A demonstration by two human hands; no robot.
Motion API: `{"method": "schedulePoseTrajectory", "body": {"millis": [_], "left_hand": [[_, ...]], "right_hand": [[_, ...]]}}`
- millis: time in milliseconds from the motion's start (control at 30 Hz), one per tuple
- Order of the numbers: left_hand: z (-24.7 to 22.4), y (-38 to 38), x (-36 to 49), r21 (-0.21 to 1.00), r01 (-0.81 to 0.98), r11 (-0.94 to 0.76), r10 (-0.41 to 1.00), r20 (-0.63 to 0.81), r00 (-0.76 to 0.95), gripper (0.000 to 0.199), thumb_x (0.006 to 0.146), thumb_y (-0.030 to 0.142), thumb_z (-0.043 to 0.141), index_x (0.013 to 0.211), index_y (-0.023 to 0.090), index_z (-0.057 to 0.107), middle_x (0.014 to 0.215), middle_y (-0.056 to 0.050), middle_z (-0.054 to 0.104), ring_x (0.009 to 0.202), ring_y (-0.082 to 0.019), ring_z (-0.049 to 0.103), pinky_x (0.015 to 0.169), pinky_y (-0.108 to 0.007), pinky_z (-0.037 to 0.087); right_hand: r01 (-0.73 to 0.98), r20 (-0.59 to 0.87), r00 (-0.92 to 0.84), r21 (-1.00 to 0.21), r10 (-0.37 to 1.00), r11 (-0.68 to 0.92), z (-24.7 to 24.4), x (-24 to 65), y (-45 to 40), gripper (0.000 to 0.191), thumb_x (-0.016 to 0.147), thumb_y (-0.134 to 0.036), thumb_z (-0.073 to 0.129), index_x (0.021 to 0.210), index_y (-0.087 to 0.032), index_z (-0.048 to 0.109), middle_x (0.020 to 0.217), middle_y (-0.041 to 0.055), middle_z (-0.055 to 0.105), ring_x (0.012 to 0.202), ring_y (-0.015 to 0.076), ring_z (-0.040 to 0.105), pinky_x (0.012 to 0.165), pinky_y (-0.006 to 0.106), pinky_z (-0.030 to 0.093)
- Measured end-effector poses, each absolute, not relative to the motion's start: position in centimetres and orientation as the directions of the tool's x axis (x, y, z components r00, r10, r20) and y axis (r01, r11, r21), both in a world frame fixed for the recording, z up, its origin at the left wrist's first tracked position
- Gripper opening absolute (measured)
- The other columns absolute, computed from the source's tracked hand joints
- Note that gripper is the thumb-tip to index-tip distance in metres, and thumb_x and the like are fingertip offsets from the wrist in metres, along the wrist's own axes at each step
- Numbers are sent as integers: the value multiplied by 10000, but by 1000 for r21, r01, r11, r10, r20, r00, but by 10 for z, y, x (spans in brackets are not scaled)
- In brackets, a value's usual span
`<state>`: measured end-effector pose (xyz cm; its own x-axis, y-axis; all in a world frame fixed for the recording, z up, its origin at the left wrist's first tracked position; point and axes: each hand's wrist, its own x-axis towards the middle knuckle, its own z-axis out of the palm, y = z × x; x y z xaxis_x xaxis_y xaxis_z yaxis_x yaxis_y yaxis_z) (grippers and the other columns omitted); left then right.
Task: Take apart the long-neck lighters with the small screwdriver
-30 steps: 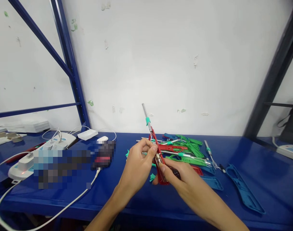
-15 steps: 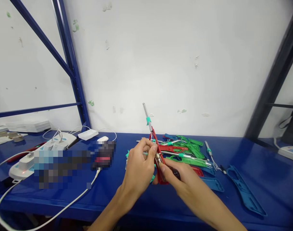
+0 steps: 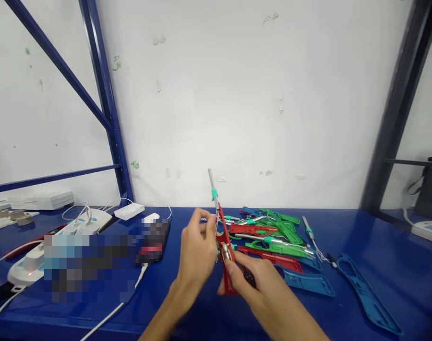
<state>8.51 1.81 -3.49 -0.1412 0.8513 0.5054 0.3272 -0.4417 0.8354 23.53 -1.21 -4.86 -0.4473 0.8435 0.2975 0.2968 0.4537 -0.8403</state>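
Blue table [image 3: 379,265] against white wall [image 3: 251,94]. Right hand [image 3: 253,278] grips red shell [image 3: 230,285]; left hand [image 3: 197,246] curls at wires [image 3: 216,219], grip unclear.

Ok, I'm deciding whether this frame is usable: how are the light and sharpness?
Head view: wall brightly lit, the picture's upper right corner darker; head view: dark post at right soft-edged; head view: blocky pixelation over part of the dark device; head view: red casing clear in outline, its finer inner parts too small to make out.

Open tabletop [image 3: 154,294] between white cable [image 3: 111,313] and left forearm [image 3: 175,298], coloured casings [image 3: 288,232] blocking rightward, wall [image 3: 244,109] behind
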Motion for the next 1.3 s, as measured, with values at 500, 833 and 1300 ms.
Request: {"method": "schedulePoseTrajectory", "body": {"millis": [500,833,1300], "left_hand": [[-11,-1,70,616,566,-547,770,636,53,206,996,359,560,864,217,629,488,93,376,427,-107,345,456,-242,244],[-14,0,69,439,641,-630,721,637,272,224,999,273,552,1026,212,766,512,74,453,430,-110,314,488,-261,257],[-20,15,58,499,589,-635,736,621,268,208,1047,321,501,936,225,648,563,80,421,490,-113,357,534,-245,293]], "right_hand": [[249,227,-404,-905,886,346,-39,246,-6,465,1056,-536,404,1119,-182,699,792,32,739,424,100,324,410,252,240],[168,219,-412,-936,885,310,-33,249,-12,446,1048,-541,434,1071,-183,699,773,26,709,450,93,302,422,234,255],[-146,13,-529,-986,849,-76,-28,258,-9,454,980,-573,579,1150,-160,667,740,12,680,505,78,97,445,229,78]]}}
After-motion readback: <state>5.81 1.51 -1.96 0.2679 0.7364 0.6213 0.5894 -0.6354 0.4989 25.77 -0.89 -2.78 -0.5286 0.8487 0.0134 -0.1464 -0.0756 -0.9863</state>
